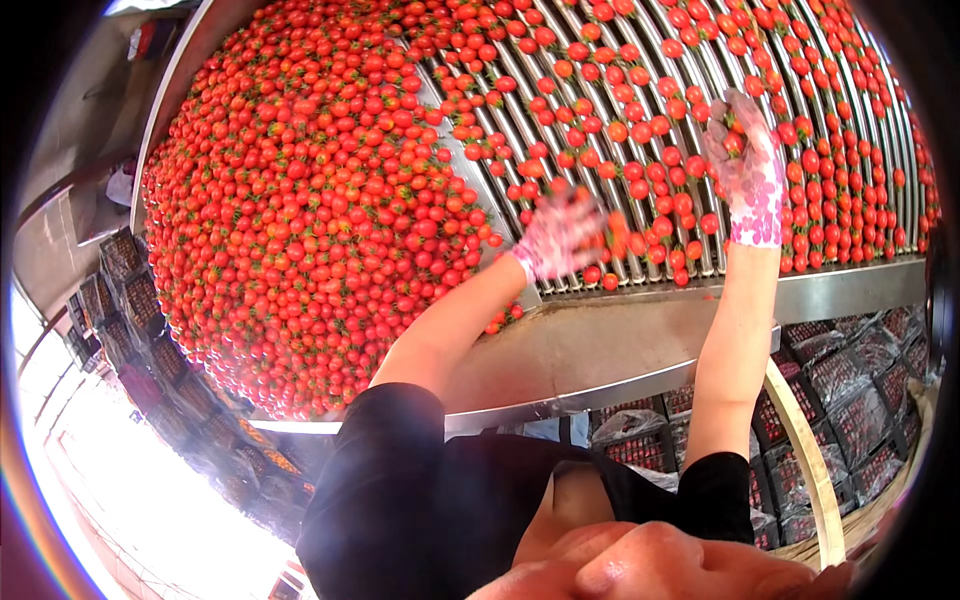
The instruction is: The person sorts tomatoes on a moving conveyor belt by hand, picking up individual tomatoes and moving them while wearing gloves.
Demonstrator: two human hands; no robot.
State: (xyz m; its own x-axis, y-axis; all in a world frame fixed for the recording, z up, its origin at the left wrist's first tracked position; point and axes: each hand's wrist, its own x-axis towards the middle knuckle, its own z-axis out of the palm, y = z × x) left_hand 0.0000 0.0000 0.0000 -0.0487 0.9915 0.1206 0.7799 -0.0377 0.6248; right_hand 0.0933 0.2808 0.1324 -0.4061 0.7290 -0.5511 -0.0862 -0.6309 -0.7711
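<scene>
Small red tomatoes (310,190) with green stems lie heaped in a metal bin on the left. On the right, more tomatoes sit in rows along a bed of shiny metal rollers (655,270). My left hand (565,235), in a pink-and-white glove, is over the lower left end of the rollers. Motion smears its fingers, and blurred tomatoes show just right of it. My right hand (745,165), in a soiled glove with pink spots, is turned up above the rollers. Its fingers curl around a tomato (733,144) in the palm.
A metal ledge (600,345) runs along the near side of the bin and rollers. Black crates (845,385) of tomatoes, partly under clear plastic, stand below at right. More crates (150,340) are stacked at left. A pale curved bar (805,450) rises beside my right arm.
</scene>
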